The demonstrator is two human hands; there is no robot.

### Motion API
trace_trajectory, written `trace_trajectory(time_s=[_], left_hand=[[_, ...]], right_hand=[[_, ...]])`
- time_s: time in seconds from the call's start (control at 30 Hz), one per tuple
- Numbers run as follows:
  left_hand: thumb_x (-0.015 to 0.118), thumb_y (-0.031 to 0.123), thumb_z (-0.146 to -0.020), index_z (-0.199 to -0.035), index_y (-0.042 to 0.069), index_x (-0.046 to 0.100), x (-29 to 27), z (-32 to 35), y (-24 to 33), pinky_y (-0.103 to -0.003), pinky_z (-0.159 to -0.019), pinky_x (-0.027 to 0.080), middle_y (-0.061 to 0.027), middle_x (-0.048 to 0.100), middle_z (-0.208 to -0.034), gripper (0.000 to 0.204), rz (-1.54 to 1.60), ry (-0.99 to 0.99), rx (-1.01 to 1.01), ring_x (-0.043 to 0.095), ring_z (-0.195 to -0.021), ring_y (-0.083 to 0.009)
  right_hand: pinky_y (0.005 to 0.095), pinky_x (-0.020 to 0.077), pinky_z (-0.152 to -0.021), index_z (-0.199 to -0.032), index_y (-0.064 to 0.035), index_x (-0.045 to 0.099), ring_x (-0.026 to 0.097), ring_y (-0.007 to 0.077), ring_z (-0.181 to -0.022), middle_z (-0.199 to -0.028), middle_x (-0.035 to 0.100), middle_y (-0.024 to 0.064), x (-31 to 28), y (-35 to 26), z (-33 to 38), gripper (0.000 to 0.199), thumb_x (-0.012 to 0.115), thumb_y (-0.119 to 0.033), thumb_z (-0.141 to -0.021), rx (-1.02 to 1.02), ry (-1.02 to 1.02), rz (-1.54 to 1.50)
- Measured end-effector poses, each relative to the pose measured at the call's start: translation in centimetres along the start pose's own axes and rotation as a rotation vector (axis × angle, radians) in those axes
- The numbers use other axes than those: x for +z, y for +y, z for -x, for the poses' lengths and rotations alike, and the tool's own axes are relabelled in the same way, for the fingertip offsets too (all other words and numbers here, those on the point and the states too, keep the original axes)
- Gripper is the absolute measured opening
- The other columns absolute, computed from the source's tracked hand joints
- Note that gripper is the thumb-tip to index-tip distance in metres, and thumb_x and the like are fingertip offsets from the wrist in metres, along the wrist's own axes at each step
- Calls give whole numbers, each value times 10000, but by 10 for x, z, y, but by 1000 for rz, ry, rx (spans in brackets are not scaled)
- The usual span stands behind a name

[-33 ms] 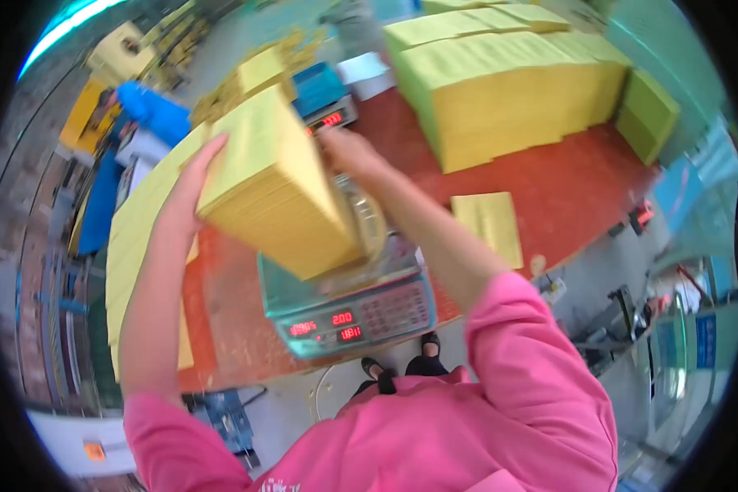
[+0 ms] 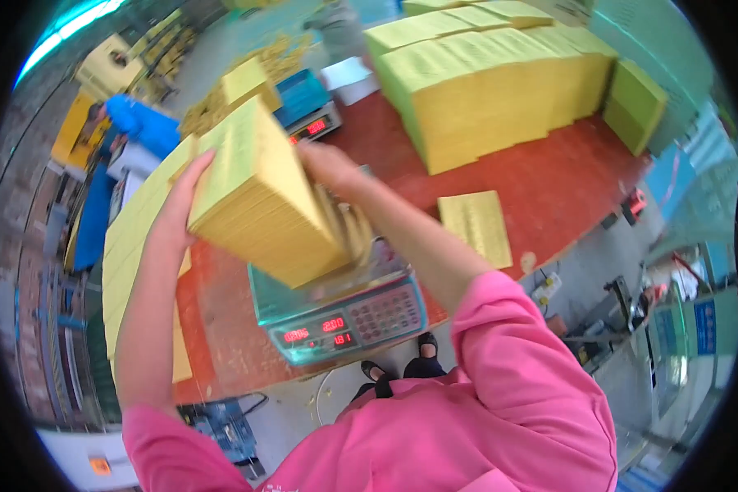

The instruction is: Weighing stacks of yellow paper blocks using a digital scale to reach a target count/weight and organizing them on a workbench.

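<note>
A tall stack of yellow paper sheets (image 2: pixel 275 221) is tilted over the near teal-and-white weighing scale (image 2: pixel 262 299), hiding much of its pan. My left hand (image 2: pixel 187 189) presses against the stack's left side, fingers reaching along its upper edge. On the opposite side, my right hand (image 2: pixel 330 168) is bent in against the stack; its fingertips are partly hidden. A pale curved band (image 2: pixel 357 234) shows below my right wrist, too blurred to name. Red digits glow on the scale's front panel.
A large block of yellow sheet stacks (image 2: pixel 500 107) fills the back right of the red table (image 2: pixel 549 176). A flat yellow sheet pile (image 2: pixel 474 230) lies right of the scale. Behind stands a second scale (image 2: pixel 316 123) with a blue tray. A person in blue (image 2: pixel 143 119) is far left.
The whole view has shifted slightly, so things appear a little further left. My hands keep the stack between them with hardly any movement relative to the near scale.
</note>
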State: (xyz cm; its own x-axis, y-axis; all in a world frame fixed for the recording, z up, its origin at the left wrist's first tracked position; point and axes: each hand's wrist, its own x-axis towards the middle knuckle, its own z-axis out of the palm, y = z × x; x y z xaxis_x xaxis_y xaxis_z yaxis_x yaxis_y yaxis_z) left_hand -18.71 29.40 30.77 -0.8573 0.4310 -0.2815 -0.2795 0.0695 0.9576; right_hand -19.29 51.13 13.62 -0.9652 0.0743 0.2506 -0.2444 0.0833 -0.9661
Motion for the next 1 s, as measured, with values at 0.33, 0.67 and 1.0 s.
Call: trace_trajectory(time_s=[0.33, 0.67, 1.0], left_hand=[[524, 356, -980, -1340, 31, 530, 12, 78, -28, -341, -907, 517, -103, 648, -1209, 486, -65, -35, -188, 644, -1057, -199], [546, 430, -968, -1357, 50, 534, 6, 48, -26, -318, -929, 507, -101, 635, -1245, 544, -90, -75, -241, 628, -1098, -181], [415, 471, -1006, -1418, 72, 444, 94, 67, -68, -378, -984, 490, -95, 543, -1355, 574, 71, -31, 67, 569, -1198, -221]], right_hand=[[329, 464, -941, -1309, 8, 527, 595, 220, -1122, -1196, 618, 143, -11, -58, 203, 421, 539, -259, -983, 146, 240, 48], [362, 468, -983, -1309, 15, 541, 602, 224, -1152, -1237, 627, 131, 38, -31, 282, 402, 469, -249, -1016, 620, 36, -1014], [277, 423, -932, -1343, -47, 510, 505, 108, -1127, -1213, 589, 11, -83, -80, 310, 467, 580, -324, -975, 493, 313, -716]])
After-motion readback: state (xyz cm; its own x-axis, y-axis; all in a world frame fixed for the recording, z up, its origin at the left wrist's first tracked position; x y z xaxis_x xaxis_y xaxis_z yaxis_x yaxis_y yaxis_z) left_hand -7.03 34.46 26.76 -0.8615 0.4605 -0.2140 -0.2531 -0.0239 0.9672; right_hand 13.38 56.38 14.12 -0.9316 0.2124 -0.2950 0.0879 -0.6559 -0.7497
